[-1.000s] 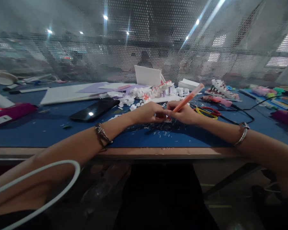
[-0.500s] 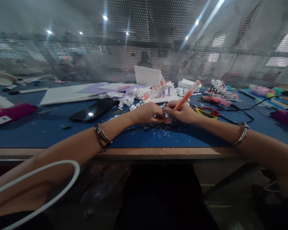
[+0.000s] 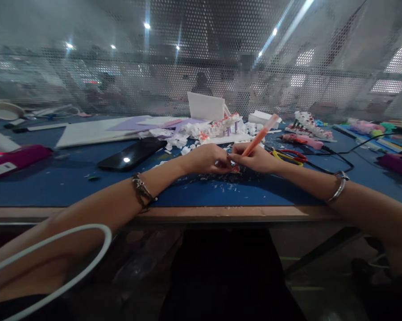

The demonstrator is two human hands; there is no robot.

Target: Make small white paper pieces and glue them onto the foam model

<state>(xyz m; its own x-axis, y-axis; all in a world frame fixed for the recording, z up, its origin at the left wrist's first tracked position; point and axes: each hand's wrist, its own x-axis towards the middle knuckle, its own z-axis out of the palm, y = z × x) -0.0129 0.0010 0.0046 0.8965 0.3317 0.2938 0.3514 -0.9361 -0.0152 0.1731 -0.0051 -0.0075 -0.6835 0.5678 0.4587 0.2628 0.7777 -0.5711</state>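
- Head view: the right hand (image 3: 257, 158) is seen closed in a writing grip around an orange marker pen (image 3: 259, 136), whose tip is pressed down onto a small red-and-white piece (image 3: 234, 168) between the two hands.
- The left hand (image 3: 205, 158) is pinched narrowly on that piece, fingertips touching the right hand's fingertips.
- Compared with a second ago, the pen's upper end has been swung slightly toward the left hand and stands steeper; the hands themselves have barely shifted, which suggests that small strokes are being laid on the piece.
- The piece is held on the blue cutting mat (image 3: 70, 183), amid white paper scraps directly under the hands.
- Beyond the left hand a black phone (image 3: 131, 154) is lying, and beyond both hands a white foam model (image 3: 221, 125).
- Just outside the right hand, yellow-and-red scissors (image 3: 289, 156) are found.
- No container can be made out near the hands; a white dish (image 3: 3, 110) far beyond the left hand is too blurred for its contents to be told.
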